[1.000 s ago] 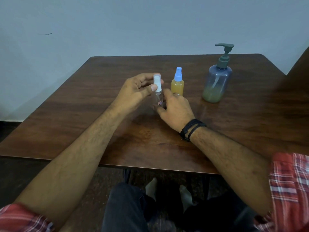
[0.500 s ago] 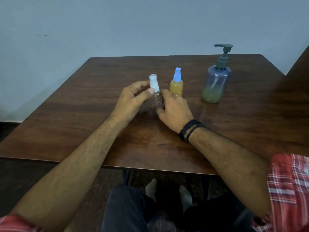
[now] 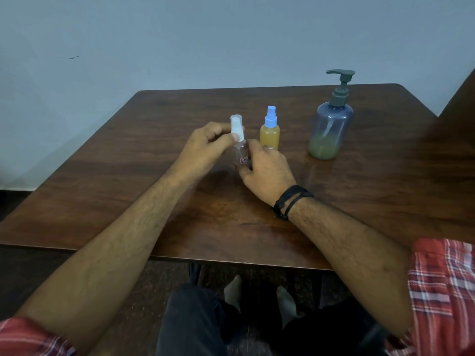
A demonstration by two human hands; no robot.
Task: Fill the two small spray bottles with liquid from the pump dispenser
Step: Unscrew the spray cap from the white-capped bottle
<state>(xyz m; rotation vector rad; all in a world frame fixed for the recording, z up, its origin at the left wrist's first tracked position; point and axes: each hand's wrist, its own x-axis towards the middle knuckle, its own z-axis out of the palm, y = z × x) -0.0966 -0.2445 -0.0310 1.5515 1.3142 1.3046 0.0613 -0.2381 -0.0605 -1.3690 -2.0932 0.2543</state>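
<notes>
A small clear spray bottle (image 3: 241,151) with a white spray top (image 3: 57,127) stands near the middle of the wooden table (image 3: 128,160). My right hand (image 3: 268,173) grips its body from the right. My left hand (image 3: 205,147) pinches the white top between thumb and fingers. Just behind and to the right stands a second small spray bottle (image 3: 270,136) with a blue top, full of yellow-orange liquid. Further right is the bluish pump dispenser (image 3: 330,127) with a grey pump head and a low layer of greenish liquid.
A plain pale wall rises behind the table. A dark edge of furniture (image 3: 460,104) juts in at the far right. My knees and feet show under the table's front edge (image 3: 231,263).
The clear bottle has been set lower and a little left, tilted slightly. My left thumb and fingers have shifted on its white top. My right hand stays on the body.
</notes>
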